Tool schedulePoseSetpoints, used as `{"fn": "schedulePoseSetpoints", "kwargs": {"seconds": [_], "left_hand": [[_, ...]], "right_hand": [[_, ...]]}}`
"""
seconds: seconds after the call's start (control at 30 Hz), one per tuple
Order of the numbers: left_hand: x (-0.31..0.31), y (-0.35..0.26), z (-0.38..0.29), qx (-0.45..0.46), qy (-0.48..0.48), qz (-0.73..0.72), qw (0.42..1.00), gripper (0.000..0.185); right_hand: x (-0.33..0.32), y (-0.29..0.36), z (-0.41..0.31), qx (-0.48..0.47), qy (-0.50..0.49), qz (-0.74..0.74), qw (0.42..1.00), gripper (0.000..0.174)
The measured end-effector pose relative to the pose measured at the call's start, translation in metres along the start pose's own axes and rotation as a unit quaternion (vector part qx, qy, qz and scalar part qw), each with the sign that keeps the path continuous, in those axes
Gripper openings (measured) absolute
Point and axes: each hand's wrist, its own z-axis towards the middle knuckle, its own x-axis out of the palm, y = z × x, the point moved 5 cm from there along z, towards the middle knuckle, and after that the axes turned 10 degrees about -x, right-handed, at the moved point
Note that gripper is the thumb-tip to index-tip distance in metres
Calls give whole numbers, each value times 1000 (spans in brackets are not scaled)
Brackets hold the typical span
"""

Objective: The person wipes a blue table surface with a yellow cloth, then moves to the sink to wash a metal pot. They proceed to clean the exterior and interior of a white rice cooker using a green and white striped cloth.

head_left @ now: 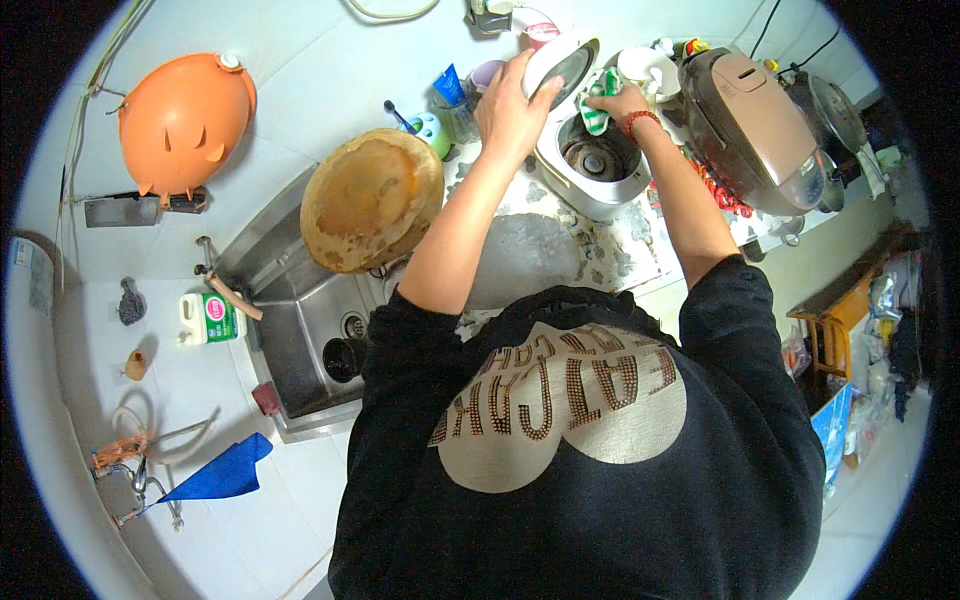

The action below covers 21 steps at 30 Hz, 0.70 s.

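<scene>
A white rice cooker (592,196) stands open on the counter, its inner pot out, so the dark, stained heating plate (594,160) shows at the bottom. My left hand (510,112) grips the raised lid (583,60), thumb on the inner face and fingers behind the edge. In my right hand (624,105), which wears a red bead bracelet (643,121), is a green-and-white cloth (596,121). The cloth hangs at the far rim of the cooker's opening, just below the lid. Whether the lid is hinged to the body cannot be seen.
A bronze-coloured rice cooker (757,120) stands to the right, red chillies (716,191) beside it. A round wooden board (371,199) leans over the steel sink (300,375) on the left. Behind are a toothbrush holder (429,131) and a white bowl (637,64).
</scene>
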Motion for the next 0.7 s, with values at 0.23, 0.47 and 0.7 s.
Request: {"fn": "schedulePoseSetpoints", "kwargs": {"seconds": [0.23, 0.47, 0.7], "left_hand": [[13, 35, -24, -51, 20, -274, 960, 58], [20, 36, -49, -41, 24, -193, 980, 54], [20, 12, -65, 1, -7, -108, 994, 53]], "right_hand": [[-7, 20, -7, 37, 19, 58, 997, 111], [-5, 14, -9, -1, 40, 124, 992, 92], [-44, 26, -50, -42, -144, 488, 860, 43]]}}
